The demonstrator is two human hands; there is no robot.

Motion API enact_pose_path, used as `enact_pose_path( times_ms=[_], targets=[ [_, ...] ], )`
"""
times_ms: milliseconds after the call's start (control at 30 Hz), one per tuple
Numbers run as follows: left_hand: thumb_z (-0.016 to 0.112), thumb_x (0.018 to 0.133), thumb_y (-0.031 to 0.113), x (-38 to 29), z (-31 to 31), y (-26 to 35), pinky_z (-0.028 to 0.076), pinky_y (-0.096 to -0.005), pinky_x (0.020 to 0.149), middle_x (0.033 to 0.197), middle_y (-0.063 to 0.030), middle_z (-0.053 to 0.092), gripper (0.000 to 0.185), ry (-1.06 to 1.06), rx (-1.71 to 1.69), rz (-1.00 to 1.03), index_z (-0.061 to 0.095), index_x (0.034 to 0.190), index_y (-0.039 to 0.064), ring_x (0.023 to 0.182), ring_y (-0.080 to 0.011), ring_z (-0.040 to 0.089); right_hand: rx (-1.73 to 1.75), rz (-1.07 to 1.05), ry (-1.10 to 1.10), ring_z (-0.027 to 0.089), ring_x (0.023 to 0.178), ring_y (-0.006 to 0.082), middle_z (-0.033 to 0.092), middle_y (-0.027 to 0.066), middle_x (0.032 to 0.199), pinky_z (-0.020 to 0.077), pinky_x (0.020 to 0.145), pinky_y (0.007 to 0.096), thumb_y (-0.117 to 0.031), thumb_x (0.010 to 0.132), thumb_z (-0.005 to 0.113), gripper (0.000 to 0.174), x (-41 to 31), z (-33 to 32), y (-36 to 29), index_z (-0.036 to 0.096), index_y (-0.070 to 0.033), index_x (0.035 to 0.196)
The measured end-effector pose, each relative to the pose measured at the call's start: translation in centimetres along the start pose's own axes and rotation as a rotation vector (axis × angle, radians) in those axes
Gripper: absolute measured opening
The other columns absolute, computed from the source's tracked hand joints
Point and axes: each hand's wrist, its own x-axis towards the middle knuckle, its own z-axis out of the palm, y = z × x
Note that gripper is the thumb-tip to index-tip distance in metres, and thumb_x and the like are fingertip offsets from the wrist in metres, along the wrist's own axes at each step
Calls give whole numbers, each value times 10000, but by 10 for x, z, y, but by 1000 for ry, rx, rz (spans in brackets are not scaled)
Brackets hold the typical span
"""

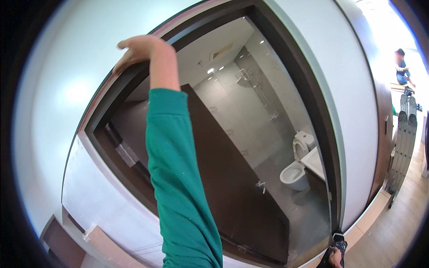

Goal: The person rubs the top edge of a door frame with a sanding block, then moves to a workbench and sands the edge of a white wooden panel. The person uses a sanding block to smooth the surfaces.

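My left hand [139, 50] is raised on a bent wrist, its fingers apart and pointing left, over the upper left edge of a dark brown door frame [295, 57]. Nothing shows in it; whether it touches the frame or the wall is unclear. Its arm, in a green sleeve, crosses the doorway and hides part of a brown door [234, 187], which stands ajar with a metal lever handle [261, 185]. My right hand [335, 257] is low at the bottom right against dark, spotted cloth, partly cut off; its fingers are not clear. Reddish marks run along the frame's outer border.
Beyond the doorway are a white toilet [295, 176], a washbasin [315, 161] and a shower head [243, 79]. A folded metal ladder [402, 150] stands in the corridor at right. Farther back a person [402, 68] sits raised. A light brown board [107, 248] lies at lower left.
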Motion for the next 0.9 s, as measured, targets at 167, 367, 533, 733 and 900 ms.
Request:
enact_pose_path(
  times_ms=[167, 367, 533, 733, 900],
  targets=[
    [369, 1070, 396, -111, 74, 4, 45, -469, 1345, 1740, -237, -129, 868, -169, 87, -193, -125, 1645, -28, 1629, -363, -19, 82, -15, 38, 717, 1086, 373, 750, 237, 1110, 534, 990, 447, -49, 981, 545, 283, 18, -9, -2, 719, 16, 1194],
    [596, 1001, 431, -227, 134, 33, 41, -502, 1317, 1695, -392, -18, 1045, -227, -24, -432, -16, 1607, -161, 1606, -482, 57, 162, -43, 75, 716, 1084, 368, 749, 236, 1106, 533, 992, 446, -51, 980, 548, 279, 50, -19, -2, 716, 23, 1190],
    [600, 976, 435, -263, 160, 29, 124, -517, 1306, 1672, -370, 161, 992, -342, -103, -618, 84, 1617, -119, 1581, -460, 185, 209, -47, 107, 716, 1082, 364, 749, 235, 1102, 531, 993, 445, -52, 980, 550, 276, 61, -23, 5, 714, 29, 1187],
    [571, 971, 418, -263, 189, -3, 167, -526, 1297, 1672, -276, 251, 886, -585, -542, -977, 183, 1616, -49, 1566, -408, 253, 251, -58, 123, 716, 1079, 359, 749, 233, 1098, 530, 995, 444, -54, 980, 553, 273, 72, -29, 10, 712, 36, 1183],
    [546, 967, 404, -232, 197, -25, 202, -533, 1290, 1672, -198, 327, 809, -746, -799, -1173, 266, 1615, 8, 1553, -365, 310, 306, -78, 144, 715, 1077, 354, 748, 232, 1094, 529, 996, 443, -55, 980, 556, 270, 72, -27, 33, 710, 43, 1180]
  ],
)
